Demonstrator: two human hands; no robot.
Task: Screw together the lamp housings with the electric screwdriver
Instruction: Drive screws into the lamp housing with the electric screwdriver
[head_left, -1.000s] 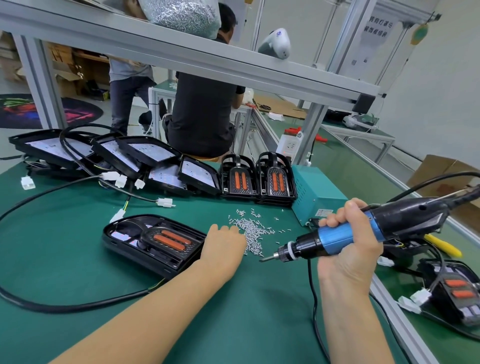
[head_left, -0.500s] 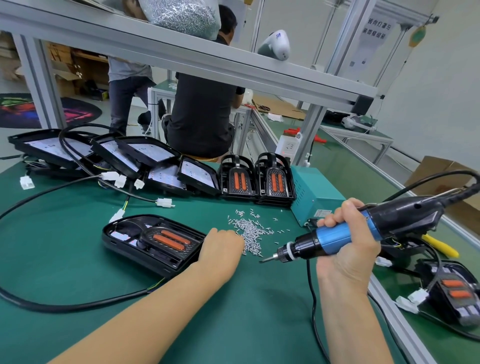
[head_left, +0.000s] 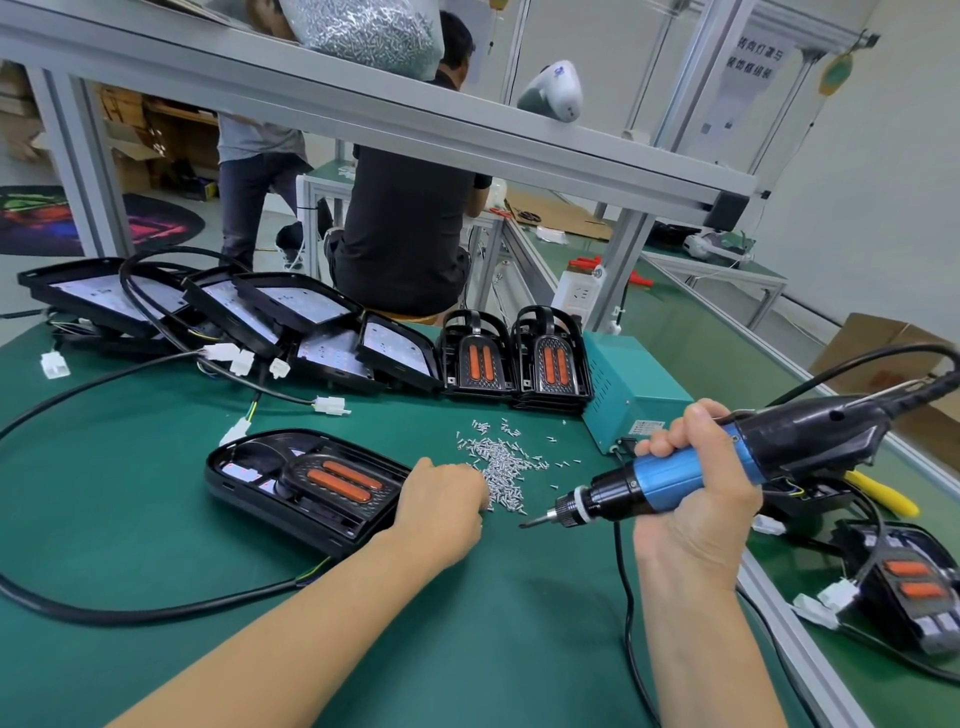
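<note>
Counter (head_left: 130, 649) covered in green mat fills most of my view, with a grey frame (head_left: 363, 109) spanning across above it. On that frame sits a clear bag of screws (head_left: 363, 31). Beyond it a person in a black shirt (head_left: 405, 228) sits with their back to me.

Along the far side of the counter lies a row of black lamp panels (head_left: 208, 312), overlapping and tilted, their white faces up, with black cables (head_left: 78, 608) and white connectors (head_left: 331, 404) trailing across the mat. Next to them two housings (head_left: 514, 358) with orange strips stand upright side by side, just left of a teal box (head_left: 631, 402).

Nearer me, one housing (head_left: 306, 486) lies flat on the mat, orange strips facing up. My left hand (head_left: 441, 501) rests beside its right end, fingers curled down at the edge of the loose screws (head_left: 501, 462); whether that grip has a screw pinched in it I cannot tell.

My right hand (head_left: 701, 499) wraps its grip firmly round the blue barrel of the screwdriver (head_left: 717, 457), held nearly level above the counter, bit pointing left toward the screw pile but apart from it. Its black cord runs up and off to the right.

Past the counter's right edge, another housing (head_left: 914, 587) lies on a lower green surface, and a yellow-handled tool (head_left: 883, 493) shows behind my wrist.
</note>
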